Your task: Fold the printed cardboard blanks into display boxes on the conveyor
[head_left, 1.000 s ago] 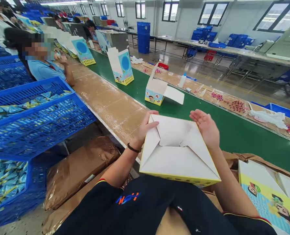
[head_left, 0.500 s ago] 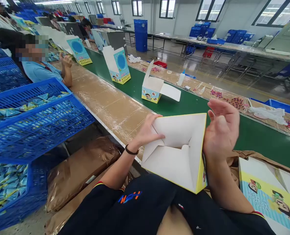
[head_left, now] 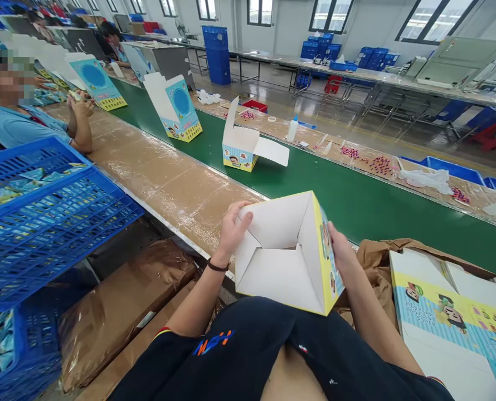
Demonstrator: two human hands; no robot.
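Observation:
I hold a folded cardboard box (head_left: 287,253) on my lap, white inside with yellow edges and cartoon prints outside. Its bottom flaps face me, folded together. My left hand (head_left: 233,225) grips the box's left edge with the fingers curled over the flap. My right hand (head_left: 338,250) presses against the printed right side; most of its fingers are hidden behind the box. Beyond the box runs a green conveyor belt (head_left: 356,200).
An open printed box (head_left: 242,146) and taller ones (head_left: 176,108) stand on the belt. Blue crates (head_left: 43,206) of packets sit at my left, a stack of flat printed cartons (head_left: 444,312) at my right. Another person (head_left: 18,111) sits at the brown side table (head_left: 168,186).
The box has turned from flat to standing on edge. My right hand came off it, opened in the air, then settled against its printed right side. My view has shifted rightward.

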